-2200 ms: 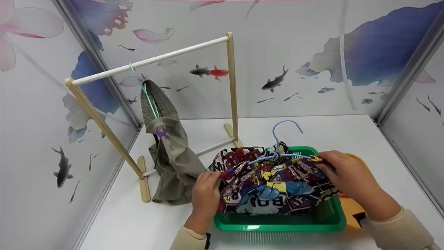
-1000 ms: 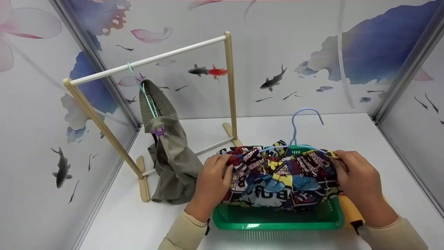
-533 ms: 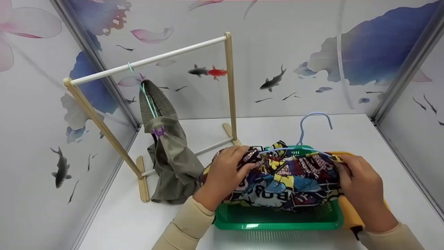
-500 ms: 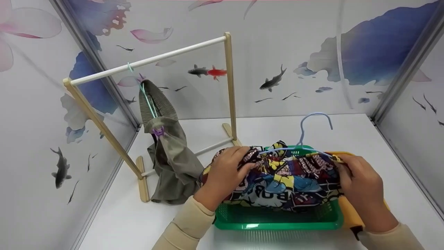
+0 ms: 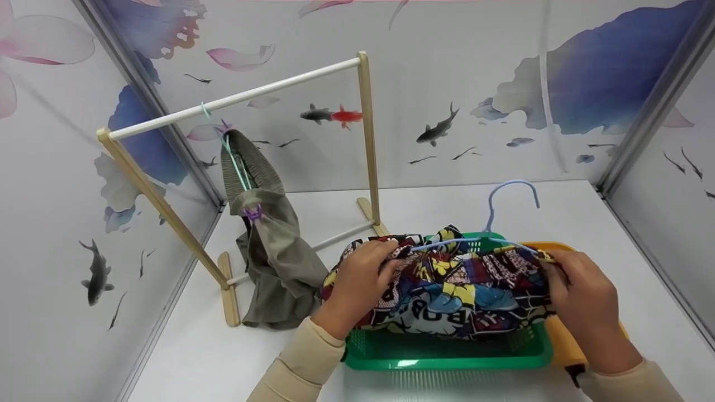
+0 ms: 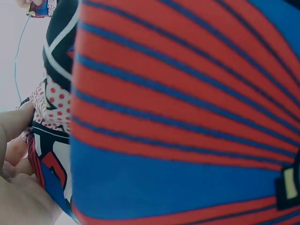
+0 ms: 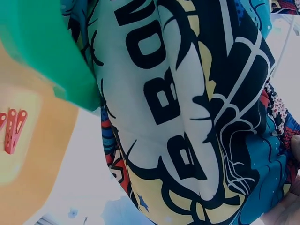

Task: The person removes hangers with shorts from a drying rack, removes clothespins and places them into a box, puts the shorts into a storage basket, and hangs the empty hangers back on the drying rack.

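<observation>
Comic-print pants [image 5: 463, 301] with a gathered waistband lie bunched over the green basket [image 5: 447, 362]. A light-blue hanger [image 5: 490, 215] sits at the waistband, its hook pointing up and its arms along the cloth. My left hand [image 5: 360, 279] grips the left end of the waistband; the left wrist view shows thumb and fingers [image 6: 18, 122] pinching the fabric. At the other end, my right hand [image 5: 586, 301] pinches the waistband where the hanger's right arm meets it. Hanging cloth fills most of both wrist views.
A wooden rack [image 5: 234, 97] with a white bar stands at the left. Olive-grey trousers [image 5: 273, 251] hang from it on a mint hanger, with a purple clip [image 5: 252, 213] at the waist. An orange container [image 5: 564, 338] beside the basket holds red clothespins [image 7: 14, 133]. Printed walls enclose the table.
The hanger and the waistband have shifted right, with my right hand alongside. My left hand has moved right and forward, farther over the left end of the waistband. The rack stays put.
</observation>
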Action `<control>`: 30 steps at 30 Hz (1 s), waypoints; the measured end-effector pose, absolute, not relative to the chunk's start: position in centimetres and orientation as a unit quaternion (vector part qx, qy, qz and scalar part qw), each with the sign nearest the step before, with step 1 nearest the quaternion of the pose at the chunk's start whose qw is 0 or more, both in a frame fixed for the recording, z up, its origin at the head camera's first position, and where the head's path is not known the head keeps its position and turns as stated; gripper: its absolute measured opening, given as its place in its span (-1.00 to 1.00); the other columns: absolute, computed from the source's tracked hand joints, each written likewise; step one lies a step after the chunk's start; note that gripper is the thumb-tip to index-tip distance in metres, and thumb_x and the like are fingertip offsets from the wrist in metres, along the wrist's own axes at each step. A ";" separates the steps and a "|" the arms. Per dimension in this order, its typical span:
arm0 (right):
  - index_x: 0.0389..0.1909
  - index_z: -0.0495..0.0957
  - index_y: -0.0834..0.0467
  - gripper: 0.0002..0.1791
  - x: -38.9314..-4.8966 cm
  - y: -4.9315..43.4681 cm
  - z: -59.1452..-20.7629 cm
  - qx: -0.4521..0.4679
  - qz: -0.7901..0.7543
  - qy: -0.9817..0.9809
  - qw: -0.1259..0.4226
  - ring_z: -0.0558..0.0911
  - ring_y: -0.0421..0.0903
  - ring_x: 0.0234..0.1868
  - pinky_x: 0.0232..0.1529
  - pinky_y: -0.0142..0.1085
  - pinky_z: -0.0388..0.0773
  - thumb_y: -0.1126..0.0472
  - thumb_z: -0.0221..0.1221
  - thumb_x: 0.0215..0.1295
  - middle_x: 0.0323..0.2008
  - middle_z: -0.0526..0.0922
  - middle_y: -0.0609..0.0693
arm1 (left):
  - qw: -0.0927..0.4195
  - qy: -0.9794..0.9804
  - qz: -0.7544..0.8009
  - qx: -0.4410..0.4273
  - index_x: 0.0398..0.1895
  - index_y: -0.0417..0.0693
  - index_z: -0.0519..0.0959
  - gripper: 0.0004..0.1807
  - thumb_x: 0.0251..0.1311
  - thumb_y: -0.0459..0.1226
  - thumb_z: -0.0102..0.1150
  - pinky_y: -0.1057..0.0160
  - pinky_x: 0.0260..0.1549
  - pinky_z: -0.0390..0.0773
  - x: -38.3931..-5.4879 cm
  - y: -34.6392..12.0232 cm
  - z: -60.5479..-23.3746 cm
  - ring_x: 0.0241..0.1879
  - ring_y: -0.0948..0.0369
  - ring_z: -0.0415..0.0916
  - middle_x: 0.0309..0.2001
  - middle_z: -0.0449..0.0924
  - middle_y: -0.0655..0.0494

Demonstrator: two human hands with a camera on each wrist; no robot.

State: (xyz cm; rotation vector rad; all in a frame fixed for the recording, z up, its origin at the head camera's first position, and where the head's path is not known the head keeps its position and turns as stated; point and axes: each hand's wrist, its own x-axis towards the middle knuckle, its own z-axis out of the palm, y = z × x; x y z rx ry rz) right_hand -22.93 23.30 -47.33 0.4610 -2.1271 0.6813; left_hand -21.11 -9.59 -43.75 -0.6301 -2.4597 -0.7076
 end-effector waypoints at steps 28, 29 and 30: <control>-0.24 0.55 0.45 -0.68 -23.0 24.2 -48.5 0.165 0.287 -0.851 0.409 0.59 0.19 -0.34 0.00 -0.86 0.08 0.64 0.32 -0.08 -0.39 0.57 0.31 | 0.252 -0.822 -0.494 -0.131 -0.12 -0.18 0.67 -0.74 0.18 -0.23 0.27 0.19 -0.15 0.59 -20.7 -12.0 -46.5 -0.14 0.16 0.60 -0.16 0.67 0.04; -0.24 0.55 0.45 -0.69 -23.0 24.2 -48.5 0.164 0.287 -0.851 0.408 0.59 0.18 -0.34 -0.01 -0.86 0.08 0.64 0.31 -0.07 -0.39 0.57 0.31 | 0.251 -0.821 -0.496 -0.128 -0.12 -0.18 0.67 -0.74 0.18 -0.23 0.27 0.19 -0.13 0.59 -20.7 -12.0 -46.5 -0.12 0.16 0.60 -0.16 0.67 0.03; -0.24 0.55 0.45 -0.70 -22.9 24.2 -48.5 0.163 0.288 -0.851 0.408 0.59 0.18 -0.35 -0.01 -0.86 0.08 0.65 0.31 -0.06 -0.39 0.56 0.30 | 0.251 -0.821 -0.497 -0.126 -0.11 -0.19 0.67 -0.74 0.18 -0.24 0.27 0.19 -0.12 0.59 -20.7 -12.1 -46.5 -0.11 0.15 0.60 -0.15 0.67 0.02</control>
